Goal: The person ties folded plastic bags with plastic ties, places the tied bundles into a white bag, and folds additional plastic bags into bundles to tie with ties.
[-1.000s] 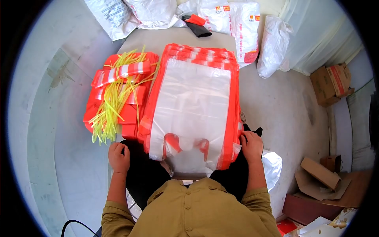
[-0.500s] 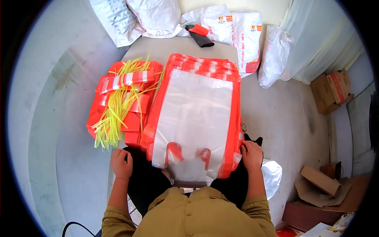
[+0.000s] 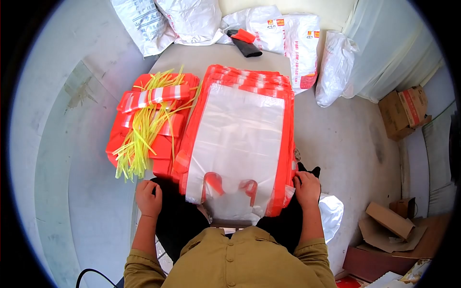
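A stack of red-edged clear plastic bags (image 3: 235,129) lies on the table in front of me, handle cut-outs toward my body. To its left sits a pile of folded red bags (image 3: 120,137), topped by striped bundles (image 3: 156,96) and a bunch of yellow ties (image 3: 139,139). My left hand (image 3: 149,197) rests by my left knee, just below the red pile, its fingers loosely curled with nothing seen in them. By my right knee, close to the stack's lower right corner, my right hand (image 3: 307,188) is curled too; I cannot tell whether it touches the bags.
White woven sacks (image 3: 189,21) line the table's far side, with a black and red cloth item (image 3: 246,45) before them. Cardboard boxes (image 3: 403,113) stand at the right wall, and opened cardboard (image 3: 391,228) lies lower right. A white bag (image 3: 331,216) is beside my right leg.
The view has shifted very slightly. Both hands and the bags stay where they were.
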`<state>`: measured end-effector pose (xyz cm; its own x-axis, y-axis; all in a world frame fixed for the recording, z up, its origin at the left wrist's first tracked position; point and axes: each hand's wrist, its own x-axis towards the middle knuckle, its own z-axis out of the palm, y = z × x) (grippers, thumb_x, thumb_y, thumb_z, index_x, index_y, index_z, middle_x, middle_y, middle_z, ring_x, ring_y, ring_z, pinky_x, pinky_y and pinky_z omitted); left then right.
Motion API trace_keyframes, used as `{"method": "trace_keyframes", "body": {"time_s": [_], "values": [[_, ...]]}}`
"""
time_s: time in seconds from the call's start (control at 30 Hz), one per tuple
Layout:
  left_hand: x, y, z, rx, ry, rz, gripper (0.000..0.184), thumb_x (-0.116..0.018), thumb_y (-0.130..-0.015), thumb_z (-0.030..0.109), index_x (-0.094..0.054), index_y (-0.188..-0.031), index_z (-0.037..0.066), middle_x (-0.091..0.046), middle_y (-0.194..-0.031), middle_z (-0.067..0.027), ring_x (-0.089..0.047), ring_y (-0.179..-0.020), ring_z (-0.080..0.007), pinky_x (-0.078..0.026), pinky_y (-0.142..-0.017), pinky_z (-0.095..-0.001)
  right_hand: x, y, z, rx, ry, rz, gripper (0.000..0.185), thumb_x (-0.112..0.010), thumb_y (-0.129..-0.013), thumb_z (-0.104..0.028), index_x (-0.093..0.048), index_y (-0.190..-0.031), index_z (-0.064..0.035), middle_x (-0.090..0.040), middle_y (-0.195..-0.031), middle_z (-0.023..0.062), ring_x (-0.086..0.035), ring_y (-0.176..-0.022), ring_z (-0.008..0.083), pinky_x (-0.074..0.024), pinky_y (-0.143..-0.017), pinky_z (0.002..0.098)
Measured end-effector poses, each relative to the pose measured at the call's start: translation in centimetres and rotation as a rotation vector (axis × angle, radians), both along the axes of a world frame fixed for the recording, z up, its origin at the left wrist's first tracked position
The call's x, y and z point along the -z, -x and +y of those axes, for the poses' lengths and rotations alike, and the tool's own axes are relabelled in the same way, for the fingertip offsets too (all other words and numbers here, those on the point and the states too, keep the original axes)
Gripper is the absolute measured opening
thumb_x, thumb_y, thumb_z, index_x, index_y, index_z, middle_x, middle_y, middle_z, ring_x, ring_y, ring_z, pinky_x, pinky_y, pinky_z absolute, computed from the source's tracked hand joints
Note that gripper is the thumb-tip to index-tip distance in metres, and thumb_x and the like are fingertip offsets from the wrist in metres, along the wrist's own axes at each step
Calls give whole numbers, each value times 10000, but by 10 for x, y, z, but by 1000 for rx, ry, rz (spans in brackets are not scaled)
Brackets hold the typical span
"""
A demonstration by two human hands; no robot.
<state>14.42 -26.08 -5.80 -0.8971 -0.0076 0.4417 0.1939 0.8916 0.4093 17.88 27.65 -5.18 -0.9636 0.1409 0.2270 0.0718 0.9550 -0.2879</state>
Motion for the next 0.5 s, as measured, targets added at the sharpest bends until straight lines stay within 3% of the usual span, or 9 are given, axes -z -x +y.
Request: {"method": "trace_keyframes", "body": {"time_s": [0.5], "values": [[-1, 0, 1, -2, 16, 11, 92, -701, -835, 69, -624, -799, 36, -613, -850, -128, -606, -838, -349, -493, -746, -439, -1, 1, -1, -1, -4, 4, 176, -700, -905, -220, -744, -993, -74, -738, -985, 112, -678, -930, 351, -532, -852, 482]]}}
